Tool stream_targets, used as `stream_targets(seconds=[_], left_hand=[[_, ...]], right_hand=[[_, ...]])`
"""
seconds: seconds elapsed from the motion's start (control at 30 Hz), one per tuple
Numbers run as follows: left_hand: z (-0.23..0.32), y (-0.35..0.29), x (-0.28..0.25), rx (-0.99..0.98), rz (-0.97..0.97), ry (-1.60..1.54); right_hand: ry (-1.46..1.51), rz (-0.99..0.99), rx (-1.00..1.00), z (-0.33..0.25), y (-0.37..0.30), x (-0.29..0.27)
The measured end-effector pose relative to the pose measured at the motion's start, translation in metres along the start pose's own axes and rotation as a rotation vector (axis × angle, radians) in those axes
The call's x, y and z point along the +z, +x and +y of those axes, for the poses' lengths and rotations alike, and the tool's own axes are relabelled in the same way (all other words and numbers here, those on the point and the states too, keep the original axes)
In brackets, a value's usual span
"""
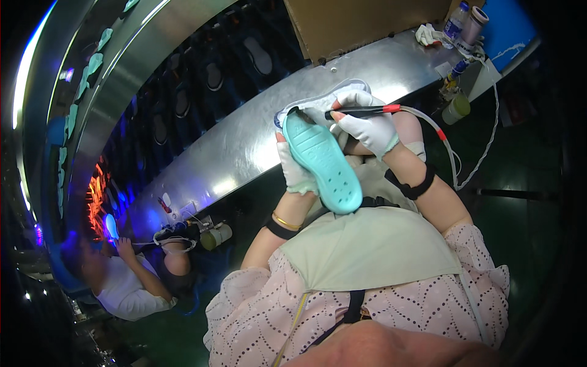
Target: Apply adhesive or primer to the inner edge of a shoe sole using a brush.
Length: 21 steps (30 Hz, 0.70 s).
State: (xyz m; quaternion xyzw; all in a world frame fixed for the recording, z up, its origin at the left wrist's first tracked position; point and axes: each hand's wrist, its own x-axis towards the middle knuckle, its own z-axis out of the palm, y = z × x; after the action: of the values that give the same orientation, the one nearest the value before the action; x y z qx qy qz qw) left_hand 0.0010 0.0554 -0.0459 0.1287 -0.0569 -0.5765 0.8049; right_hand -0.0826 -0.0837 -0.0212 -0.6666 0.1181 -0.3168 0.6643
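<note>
A turquoise shoe insole point(315, 150) with a cluster of small round holes at its near end slants toward my body. My left hand point(296, 174), in a white fingerless glove, is closed on the insole's left edge. In my right hand point(370, 130), gloved the same way, is a black-handled glue brush point(362, 112) with a red band and a pale hose trailing to the right. Its dark tip meets the insole's far end. Behind the insole, by the bench edge, lies a white shoe sole point(330, 90), partly covered by the insole and my right fingers.
A metal bench point(238, 134) curves across the front, with dark soles point(257, 55) behind it. Farther right stand a cardboard box point(348, 27), a bottle point(455, 23) and a jar point(455, 110). At left, a co-worker point(131, 281) holds a glowing sole point(110, 226). Turquoise pieces point(95, 63) line a curved rail.
</note>
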Motion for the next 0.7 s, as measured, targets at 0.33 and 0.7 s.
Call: stream_targets(seconds=[0.33, 0.7], left_hand=[[-0.008, 0.016, -0.014, 0.297, 0.289, 0.182], [0.014, 0.006, -0.018, 0.175, 0.233, 0.211]], right_hand=[[0.074, -0.111, -0.064, -0.010, -0.012, 0.020], [-0.237, -0.250, -0.201, -0.008, -0.022, 0.014]])
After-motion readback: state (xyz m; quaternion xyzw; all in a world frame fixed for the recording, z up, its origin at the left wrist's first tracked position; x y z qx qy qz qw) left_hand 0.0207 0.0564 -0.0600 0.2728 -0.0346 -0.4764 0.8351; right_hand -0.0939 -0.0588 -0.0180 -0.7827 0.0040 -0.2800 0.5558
